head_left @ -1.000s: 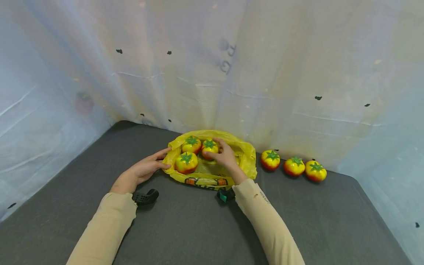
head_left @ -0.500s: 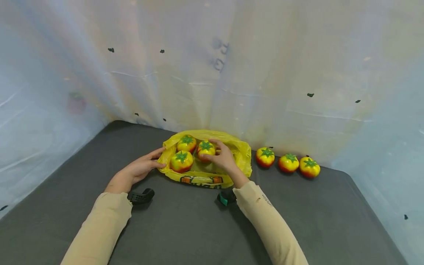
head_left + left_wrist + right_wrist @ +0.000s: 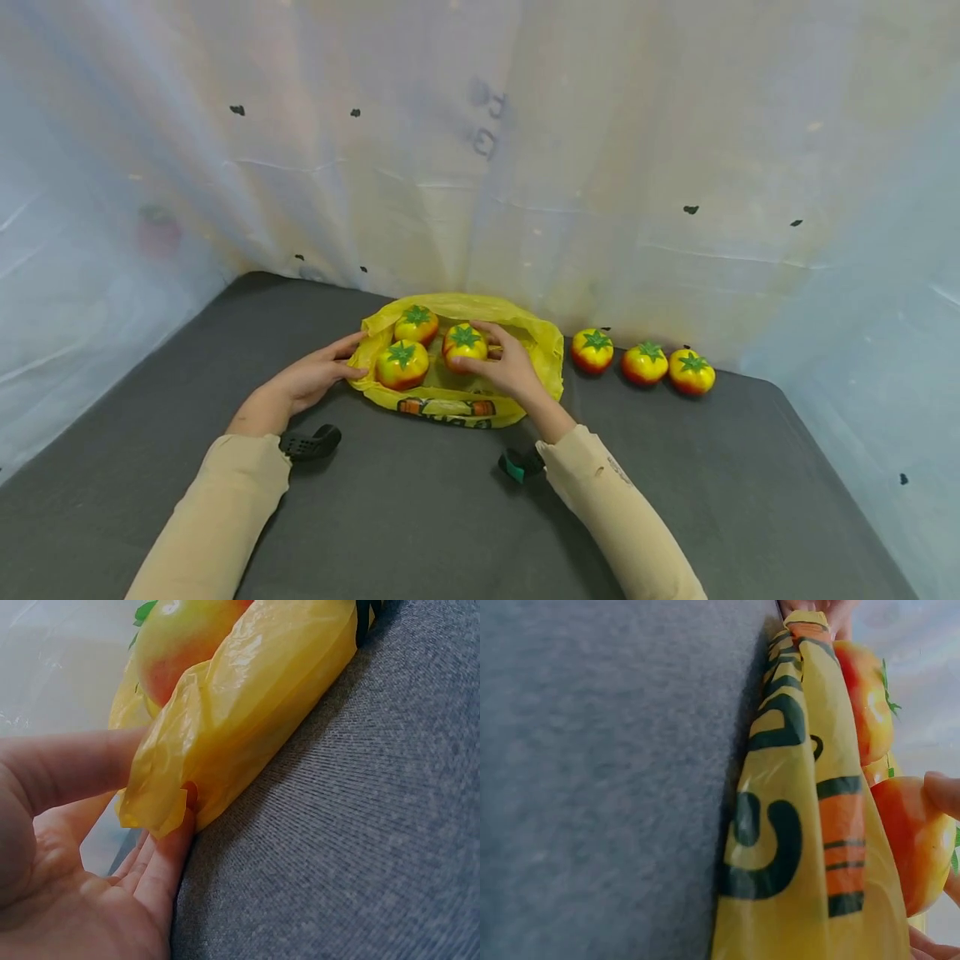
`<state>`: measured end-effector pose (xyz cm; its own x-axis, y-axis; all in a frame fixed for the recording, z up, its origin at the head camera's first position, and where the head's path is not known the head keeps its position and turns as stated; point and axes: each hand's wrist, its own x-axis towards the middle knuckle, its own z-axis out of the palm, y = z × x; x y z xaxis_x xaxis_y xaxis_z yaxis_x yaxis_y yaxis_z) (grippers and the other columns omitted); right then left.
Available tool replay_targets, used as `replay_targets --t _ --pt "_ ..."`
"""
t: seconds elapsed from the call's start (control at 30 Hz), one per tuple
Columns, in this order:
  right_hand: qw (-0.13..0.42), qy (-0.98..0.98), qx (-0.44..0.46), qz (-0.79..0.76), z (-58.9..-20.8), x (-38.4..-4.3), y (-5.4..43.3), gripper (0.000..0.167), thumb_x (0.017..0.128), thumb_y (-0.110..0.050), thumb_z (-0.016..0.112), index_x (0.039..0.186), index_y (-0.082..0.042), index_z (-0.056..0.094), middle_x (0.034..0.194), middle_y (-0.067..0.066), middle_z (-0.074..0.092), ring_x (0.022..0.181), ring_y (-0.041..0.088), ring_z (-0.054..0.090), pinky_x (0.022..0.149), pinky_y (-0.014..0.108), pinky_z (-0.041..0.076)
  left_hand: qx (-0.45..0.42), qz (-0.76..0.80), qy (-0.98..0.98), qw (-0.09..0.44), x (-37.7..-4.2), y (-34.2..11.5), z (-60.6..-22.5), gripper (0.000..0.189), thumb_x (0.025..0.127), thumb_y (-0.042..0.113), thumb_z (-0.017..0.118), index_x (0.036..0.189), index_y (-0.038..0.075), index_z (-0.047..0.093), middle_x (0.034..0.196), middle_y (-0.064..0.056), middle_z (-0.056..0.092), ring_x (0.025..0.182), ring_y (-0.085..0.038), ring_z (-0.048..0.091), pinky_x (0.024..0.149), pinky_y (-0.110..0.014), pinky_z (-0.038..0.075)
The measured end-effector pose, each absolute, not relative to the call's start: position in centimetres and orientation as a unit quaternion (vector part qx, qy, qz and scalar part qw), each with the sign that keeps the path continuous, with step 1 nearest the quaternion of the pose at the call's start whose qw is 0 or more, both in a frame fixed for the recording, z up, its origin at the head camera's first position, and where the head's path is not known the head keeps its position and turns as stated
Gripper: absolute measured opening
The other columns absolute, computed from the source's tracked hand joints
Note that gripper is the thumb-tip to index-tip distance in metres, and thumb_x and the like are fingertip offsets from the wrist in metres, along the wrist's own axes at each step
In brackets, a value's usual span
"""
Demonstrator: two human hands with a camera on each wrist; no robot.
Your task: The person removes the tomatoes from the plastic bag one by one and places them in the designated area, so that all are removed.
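A yellow plastic bag (image 3: 525, 407) lies with its mouth spread open in the head view. Inside at its left sit two shiny yellow-red tomatoes (image 3: 402, 365) with green star-shaped tops. My right hand (image 3: 510, 363) pinches a third tomato (image 3: 463, 343) between thumb and fingers, over the middle of the bag; the right wrist view shows this tomato (image 3: 913, 847) from the side, beyond the printed bag wall. At the bag's left edge, my left hand (image 3: 313, 377) holds the rim, with the crumpled yellow plastic (image 3: 169, 776) between thumb and fingers in the left wrist view.
Three more tomatoes (image 3: 643, 364) stand in a row right of the bag, near the table's back edge. A pale plastic sheet (image 3: 585, 150) hangs behind and at both sides of the dark grey table (image 3: 420, 517). Each wrist wears a black strap (image 3: 309, 443).
The tomato in my right hand has shifted slightly right and toward me, widening the gap to the two beside it. My left hand keeps its hold. The head view has turned slightly right.
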<state>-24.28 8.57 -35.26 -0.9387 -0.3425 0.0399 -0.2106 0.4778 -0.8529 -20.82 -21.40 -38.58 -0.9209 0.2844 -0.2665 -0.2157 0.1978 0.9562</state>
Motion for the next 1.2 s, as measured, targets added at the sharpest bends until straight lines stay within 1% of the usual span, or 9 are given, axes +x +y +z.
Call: replay_targets --t 0.13,0.37,0.67,0.9,1.07,1.2 --pt "0.067 0.856 -0.167 -0.485 -35.2 -23.7 9.0 0.063 0.083 -0.030 0.075 0.140 -0.027 0.049 0.143 0.011 0.046 0.126 0.037 0.048 0.100 0.051 0.043 0.021 0.631 0.750 0.196 -20.8 -21.5 -38.7 0.083 0.096 0.015 0.057 0.156 0.019 -0.001 0.158 -0.024 -0.011 0.145 -0.043 -0.006 0.115 -0.059 0.004" --pt "0.070 0.863 -0.159 -0.474 -35.0 -23.1 9.6 0.063 0.083 -0.034 0.075 0.140 -0.029 0.049 0.141 0.011 0.047 0.124 0.035 0.050 0.098 0.051 0.045 0.031 0.633 0.749 0.194 -20.9 -21.9 -38.8 0.083 0.097 0.014 0.056 0.156 0.019 -0.002 0.157 -0.025 -0.014 0.144 -0.045 -0.008 0.115 -0.061 0.003" --pt "0.073 0.866 -0.151 -0.471 -34.6 -22.4 10.4 0.063 0.083 -0.036 0.074 0.141 -0.030 0.048 0.142 0.014 0.044 0.124 0.036 0.050 0.096 0.051 0.046 0.024 0.632 0.749 0.197 -21.1 -22.1 -38.9 0.084 0.096 0.014 0.057 0.156 0.019 -0.002 0.157 -0.025 -0.011 0.145 -0.044 -0.007 0.115 -0.060 0.004" --pt "0.068 0.861 -0.169 -0.476 -34.2 -21.9 11.4 0.062 0.084 -0.032 0.074 0.140 -0.027 0.049 0.141 0.009 0.046 0.125 0.033 0.048 0.101 0.048 0.043 0.029 0.633 0.747 0.201 -21.1 -22.1 -38.6 0.084 0.096 0.014 0.057 0.156 0.018 -0.002 0.157 -0.025 -0.012 0.145 -0.043 -0.007 0.115 -0.059 0.003" --pt "0.063 0.866 -0.166 -0.468 -33.9 -21.6 12.4 0.063 0.085 -0.032 0.074 0.141 -0.027 0.047 0.144 0.010 0.044 0.126 0.034 0.048 0.101 0.049 0.043 0.030 0.631 0.748 0.205 -21.0 -22.2 -38.4 0.083 0.097 0.015 0.056 0.156 0.018 -0.002 0.157 -0.025 -0.014 0.145 -0.044 -0.009 0.115 -0.060 0.002" --pt "0.050 0.868 -0.166 -0.465 -33.5 -21.5 13.4 0.064 0.085 -0.031 0.073 0.143 -0.024 0.047 0.145 0.012 0.043 0.127 0.034 0.047 0.102 0.049 0.042 0.031 0.631 0.747 0.206 -20.9 -22.3 -38.2 0.083 0.097 0.014 0.055 0.156 0.018 -0.003 0.157 -0.026 -0.015 0.144 -0.044 -0.010 0.115 -0.060 0.002"
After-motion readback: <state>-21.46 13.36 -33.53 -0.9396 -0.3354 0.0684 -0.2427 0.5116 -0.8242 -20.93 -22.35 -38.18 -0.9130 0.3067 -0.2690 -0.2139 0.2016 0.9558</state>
